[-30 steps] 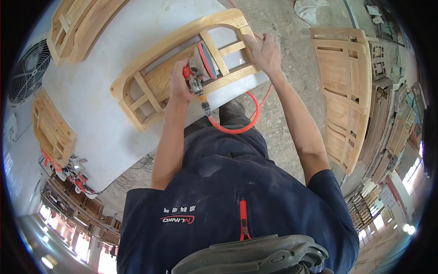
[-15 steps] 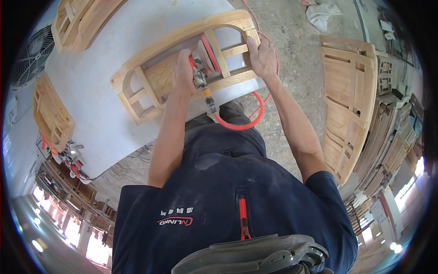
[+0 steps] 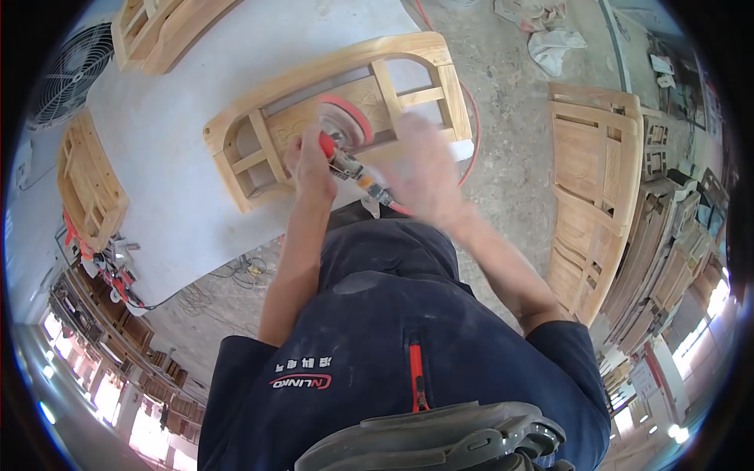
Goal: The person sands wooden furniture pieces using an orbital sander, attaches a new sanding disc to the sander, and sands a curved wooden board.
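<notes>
My left hand (image 3: 309, 171) is wrapped round the body of an air sander (image 3: 343, 162). The sander's round, red-edged pad is tilted up, over the carved panel of a pale wooden frame (image 3: 416, 49), which looks like a headboard. My right hand (image 3: 426, 173) is smeared by motion in front of the frame's near rail, close to the sander's hose end; its fingers cannot be made out. The frame lies flat on a white-topped table (image 3: 177, 188).
More wooden frames lie on the table at the far left (image 3: 169, 35) and left edge (image 3: 90, 180). A large panel (image 3: 593, 165) stands on the right, beside stacked boards (image 3: 667, 251). A fan (image 3: 75, 74) is at left. A red hose (image 3: 473, 118) runs along the floor.
My right hand has let go of the frame's right end and moved left and down toward the sander. The sander's pad has turned and shifted left. The view has shifted slightly.
</notes>
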`<state>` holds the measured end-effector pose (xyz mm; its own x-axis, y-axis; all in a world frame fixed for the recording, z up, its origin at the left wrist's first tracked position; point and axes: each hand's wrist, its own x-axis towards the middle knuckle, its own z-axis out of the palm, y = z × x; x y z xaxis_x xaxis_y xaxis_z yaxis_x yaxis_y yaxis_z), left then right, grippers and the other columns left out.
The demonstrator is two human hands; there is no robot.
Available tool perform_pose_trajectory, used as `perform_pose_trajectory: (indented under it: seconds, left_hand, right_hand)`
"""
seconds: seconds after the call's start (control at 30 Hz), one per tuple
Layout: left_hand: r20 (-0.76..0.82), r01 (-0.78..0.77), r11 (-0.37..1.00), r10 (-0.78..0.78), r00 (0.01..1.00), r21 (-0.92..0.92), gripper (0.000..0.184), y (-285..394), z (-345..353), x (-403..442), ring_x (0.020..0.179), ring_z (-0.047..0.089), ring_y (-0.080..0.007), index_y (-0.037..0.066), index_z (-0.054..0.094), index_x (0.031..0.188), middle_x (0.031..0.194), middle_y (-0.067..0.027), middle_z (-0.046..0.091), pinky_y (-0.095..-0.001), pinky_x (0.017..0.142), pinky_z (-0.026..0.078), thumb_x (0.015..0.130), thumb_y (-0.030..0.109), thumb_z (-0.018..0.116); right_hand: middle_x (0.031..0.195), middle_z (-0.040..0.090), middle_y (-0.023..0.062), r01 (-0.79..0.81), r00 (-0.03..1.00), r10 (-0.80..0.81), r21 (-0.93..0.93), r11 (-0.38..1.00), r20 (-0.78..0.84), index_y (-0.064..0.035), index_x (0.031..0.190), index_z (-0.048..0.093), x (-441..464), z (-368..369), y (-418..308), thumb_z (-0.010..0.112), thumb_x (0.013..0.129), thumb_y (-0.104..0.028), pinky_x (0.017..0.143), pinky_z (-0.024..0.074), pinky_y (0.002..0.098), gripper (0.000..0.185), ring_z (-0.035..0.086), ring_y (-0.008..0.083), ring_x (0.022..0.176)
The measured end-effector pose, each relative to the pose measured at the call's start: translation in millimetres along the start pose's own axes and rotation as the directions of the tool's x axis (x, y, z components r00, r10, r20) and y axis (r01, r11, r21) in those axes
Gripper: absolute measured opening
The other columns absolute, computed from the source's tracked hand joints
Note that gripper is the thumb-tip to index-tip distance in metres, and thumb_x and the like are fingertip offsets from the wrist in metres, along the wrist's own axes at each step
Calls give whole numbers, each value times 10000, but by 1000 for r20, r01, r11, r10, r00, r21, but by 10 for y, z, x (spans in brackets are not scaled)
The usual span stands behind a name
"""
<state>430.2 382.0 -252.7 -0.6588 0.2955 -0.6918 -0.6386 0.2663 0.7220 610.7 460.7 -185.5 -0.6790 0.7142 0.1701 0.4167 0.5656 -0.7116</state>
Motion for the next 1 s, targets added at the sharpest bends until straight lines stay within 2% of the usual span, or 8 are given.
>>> perform_pose_trajectory:
  seconds: [0.17,0.37,0.47,0.57,0.63,0.73,0.83,1.0]
  left_hand:
    - [-20,-38,998,37,999,-47,225,141,-337,6,673,598,-113,53,641,916,813,-26,646,-313,604,496,965,248,740]
    - [46,-23,999,24,999,-23,309,265,-535,-42,734,625,-118,39,664,969,885,-31,673,-296,655,517,993,329,768]
    - [173,-45,992,24,985,115,315,392,-632,-83,827,643,-130,30,661,1085,1011,-29,698,-338,706,536,1054,343,686]
    - [259,-304,824,199,945,477,455,420,-782,83,859,679,-243,-13,672,1013,962,-131,725,-412,779,540,1071,438,651]
    - [469,-559,499,306,828,662,444,616,-759,41,914,701,-347,-29,684,1033,979,-189,723,-460,840,539,1091,404,604]
    - [684,-798,342,412,601,496,360,724,-729,161,919,700,-393,-23,702,1026,1001,-193,725,-457,835,546,1093,315,598]
    - [706,-850,409,490,511,331,316,757,-690,186,912,707,-366,-25,713,1031,1014,-189,728,-452,835,546,1092,264,600]
    - [490,-692,496,488,722,525,313,599,-1314,765,922,701,-284,-28,718,1074,1032,-167,728,-402,846,541,1090,267,616]
  right_hand:
    - [1415,564,219,133,978,-137,38,990,155,4,1500,512,-190,623,-547,845,831,-195,994,492,521,773,592,405,1199]
    - [1452,524,254,89,983,-41,-265,960,181,50,1561,418,19,1104,-808,731,868,-140,1048,479,524,784,588,438,1185]
    - [1377,547,242,128,991,-103,-379,917,85,112,1471,490,159,1325,-805,650,907,-137,913,559,449,637,600,382,1150]
    - [1299,574,265,51,998,-38,-372,927,42,143,1378,517,325,1468,-670,698,887,-155,836,594,439,602,625,402,1120]
    - [1162,563,285,-123,986,152,-311,942,69,113,1228,506,445,1567,-524,695,918,-182,715,626,460,468,672,451,1057]
    - [1123,605,274,-247,968,249,-290,925,-30,81,1123,563,612,1636,-379,802,833,-251,764,609,431,502,697,396,932]
    - [1089,610,278,-295,955,285,-334,895,-80,69,1094,559,640,1556,-270,807,853,-293,733,617,429,501,720,397,901]
    - [1064,611,281,-429,900,423,-380,819,-105,69,1156,520,650,1304,-100,795,903,-380,668,627,460,584,740,421,849]
